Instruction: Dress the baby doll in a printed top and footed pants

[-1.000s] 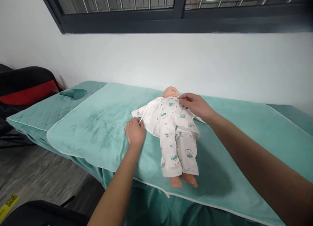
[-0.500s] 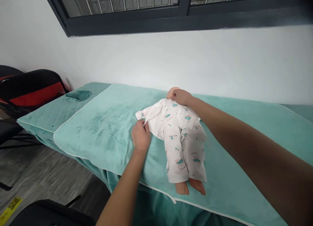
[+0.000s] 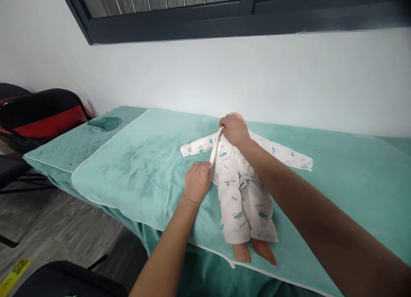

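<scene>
A baby doll (image 3: 242, 247) lies on its back with bare feet toward me, dressed in a white printed shirt (image 3: 274, 147) and matching trousers (image 3: 236, 211). My left hand (image 3: 198, 181) is closed on the lower edge of the shirt's front panel at the doll's side. Up by the neck, my right hand (image 3: 233, 129) pinches the upper end of the same panel, so the edge is drawn into a line between both hands. The two sleeves lie spread out sideways. My right hand and forearm hide most of the doll's head and part of its chest.
A green plush cover (image 3: 128, 168) with white piping lies over the bed, which has a hole (image 3: 105, 123) at its left end. Black-and-red chairs (image 3: 48, 117) stand at the left, and another black chair (image 3: 64, 280) is at the near left. Behind are a wall and a barred window.
My left hand has moved right and slightly down, and my right hand has shifted to the shirt's near-neck edge. The panel is now pulled inward, and the right-side sleeve shows spread out.
</scene>
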Demonstrator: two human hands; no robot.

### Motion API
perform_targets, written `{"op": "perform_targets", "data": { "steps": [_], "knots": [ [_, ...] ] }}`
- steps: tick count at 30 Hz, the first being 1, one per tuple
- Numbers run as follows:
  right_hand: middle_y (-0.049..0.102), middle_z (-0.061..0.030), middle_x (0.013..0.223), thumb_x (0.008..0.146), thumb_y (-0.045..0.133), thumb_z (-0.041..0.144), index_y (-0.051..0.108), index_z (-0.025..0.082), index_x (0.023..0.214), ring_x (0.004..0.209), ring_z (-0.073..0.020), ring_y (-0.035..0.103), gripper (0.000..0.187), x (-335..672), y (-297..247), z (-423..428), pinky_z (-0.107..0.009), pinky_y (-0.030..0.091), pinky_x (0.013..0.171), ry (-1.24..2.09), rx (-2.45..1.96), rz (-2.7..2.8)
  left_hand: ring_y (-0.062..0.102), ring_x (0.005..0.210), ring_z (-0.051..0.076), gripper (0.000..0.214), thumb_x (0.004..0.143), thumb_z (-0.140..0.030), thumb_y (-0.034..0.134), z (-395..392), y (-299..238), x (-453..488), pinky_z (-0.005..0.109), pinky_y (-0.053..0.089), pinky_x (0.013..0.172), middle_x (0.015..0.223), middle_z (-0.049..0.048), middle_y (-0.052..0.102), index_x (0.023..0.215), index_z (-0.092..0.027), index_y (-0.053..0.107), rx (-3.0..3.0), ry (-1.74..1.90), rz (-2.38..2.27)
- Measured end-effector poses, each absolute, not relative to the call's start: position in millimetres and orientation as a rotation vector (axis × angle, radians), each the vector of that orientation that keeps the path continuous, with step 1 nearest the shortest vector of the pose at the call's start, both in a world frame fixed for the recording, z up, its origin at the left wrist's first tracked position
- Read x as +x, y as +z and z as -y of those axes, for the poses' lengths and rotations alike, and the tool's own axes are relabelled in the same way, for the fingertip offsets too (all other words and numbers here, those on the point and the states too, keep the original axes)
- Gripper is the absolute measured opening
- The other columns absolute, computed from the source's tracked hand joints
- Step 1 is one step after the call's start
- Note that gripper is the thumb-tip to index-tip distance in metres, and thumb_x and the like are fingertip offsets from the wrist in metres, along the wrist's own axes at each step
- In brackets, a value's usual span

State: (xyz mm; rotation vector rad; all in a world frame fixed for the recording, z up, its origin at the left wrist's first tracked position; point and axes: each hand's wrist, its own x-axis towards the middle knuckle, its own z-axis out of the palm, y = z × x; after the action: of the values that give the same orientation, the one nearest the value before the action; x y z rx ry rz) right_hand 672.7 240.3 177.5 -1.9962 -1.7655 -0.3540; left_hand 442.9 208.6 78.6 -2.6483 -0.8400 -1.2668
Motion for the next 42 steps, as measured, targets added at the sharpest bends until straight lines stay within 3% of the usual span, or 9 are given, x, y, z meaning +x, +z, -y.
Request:
{"op": "perform_targets", "data": {
  "steps": [7, 13, 16, 20, 25, 28, 33, 38, 42],
  "knots": [
    [0.067, -0.0067, 0.098, 0.075, 0.041, 0.005, 0.062, 0.021, 0.085, 0.095, -0.0219, 0.059, 0.028, 685, 165, -225, -0.033, 0.045, 0.084, -0.357, -1.76, 1.198, 0.065, 0.09, 0.019, 0.03, 0.096, -0.011, 0.04, -185, 114, 469, 0.031, 0.049, 0.078, 0.1, 0.0073, 0.071, 0.119, -0.017, 0.058, -2.695, -1.53, 0.788],
    [0.069, -0.0048, 0.096, 0.077, 0.036, 0.007, 0.064, 0.022, 0.086, 0.091, -0.0208, 0.061, 0.033, 696, 166, -215, -0.033, 0.045, 0.079, -0.36, -1.74, 0.952, 0.058, 0.081, 0.022, 0.034, 0.092, -0.006, 0.045, -153, 147, 488, 0.035, 0.042, 0.067, 0.087, 0.0035, 0.069, 0.12, -0.019, 0.058, -2.811, -1.123, 0.51],
    [0.071, -0.0047, 0.093, 0.073, 0.037, 0.006, 0.065, 0.022, 0.081, 0.09, -0.022, 0.062, 0.034, 697, 169, -210, -0.035, 0.045, 0.079, -0.354, -1.767, 1.011, 0.058, 0.084, 0.022, 0.036, 0.09, -0.004, 0.044, -146, 148, 489, 0.037, 0.043, 0.069, 0.092, 0.0046, 0.07, 0.122, -0.016, 0.057, -2.954, -0.956, 0.441],
    [0.072, -0.0036, 0.091, 0.073, 0.04, 0.008, 0.067, 0.022, 0.081, 0.086, -0.0224, 0.063, 0.031, 699, 171, -203, -0.035, 0.046, 0.077, -0.178, -1.794, 0.996, 0.06, 0.089, 0.022, 0.03, 0.09, -0.009, 0.047, -149, 149, 486, 0.037, 0.045, 0.077, 0.097, 0.0048, 0.072, 0.114, -0.017, 0.062, -3.201, -1.02, 0.475],
    [0.07, -0.0055, 0.096, 0.074, 0.055, 0.019, 0.064, 0.021, 0.085, 0.081, -0.0207, 0.059, 0.015, 713, 172, -192, -0.037, 0.046, 0.081, -0.148, -1.806, 0.888, 0.061, 0.079, 0.018, 0.018, 0.089, -0.016, 0.053, -159, 155, 486, 0.034, 0.046, 0.077, 0.084, 0.0013, 0.073, 0.094, -0.02, 0.07, -3.459, -1.213, 0.397],
    [0.066, -0.0088, 0.103, 0.075, 0.062, 0.027, 0.059, 0.021, 0.091, 0.085, -0.0218, 0.058, 0.017, 719, 178, -184, -0.038, 0.045, 0.083, -0.214, -1.902, 0.85, 0.063, 0.077, 0.015, 0.021, 0.093, -0.022, 0.051, -173, 161, 489, 0.03, 0.048, 0.073, 0.089, 0.0013, 0.075, 0.095, -0.021, 0.072, -3.525, -1.459, 0.734],
    [0.066, -0.0094, 0.085, 0.078, 0.066, 0.056, 0.055, 0.021, 0.086, 0.078, -0.0256, 0.059, 0.038, 713, 188, -179, -0.038, 0.044, 0.073, 0.091, -2.219, 0.937, 0.064, 0.079, 0.016, 0.02, 0.092, -0.024, 0.054, -215, 177, 513, 0.029, 0.049, 0.075, 0.092, 0.0014, 0.076, 0.095, -0.021, 0.074, -3.3, -1.68, 1.331],
    [0.066, -0.0049, 0.071, 0.077, 0.064, 0.036, 0.058, 0.023, 0.067, 0.067, -0.0217, 0.055, 0.017, 713, 186, -184, -0.035, 0.04, 0.066, 0.079, -2.141, 1.055, 0.066, 0.091, 0.019, 0.02, 0.09, -0.024, 0.055, -255, 192, 563, 0.032, 0.048, 0.088, 0.102, 0.006, 0.074, 0.093, -0.02, 0.075, -3.256, -1.541, 1.335],
    [0.065, -0.0024, 0.064, 0.076, 0.06, 0.035, 0.064, 0.022, 0.064, 0.063, -0.0199, 0.054, 0.018, 721, 179, -189, -0.033, 0.04, 0.064, 0.144, -1.921, 0.972, 0.064, 0.082, 0.023, 0.019, 0.087, -0.029, 0.059, -277, 195, 600, 0.034, 0.046, 0.078, 0.089, 0.0086, 0.074, 0.08, -0.02, 0.074, -3.274, -1.238, 1.469]
  ]
}}
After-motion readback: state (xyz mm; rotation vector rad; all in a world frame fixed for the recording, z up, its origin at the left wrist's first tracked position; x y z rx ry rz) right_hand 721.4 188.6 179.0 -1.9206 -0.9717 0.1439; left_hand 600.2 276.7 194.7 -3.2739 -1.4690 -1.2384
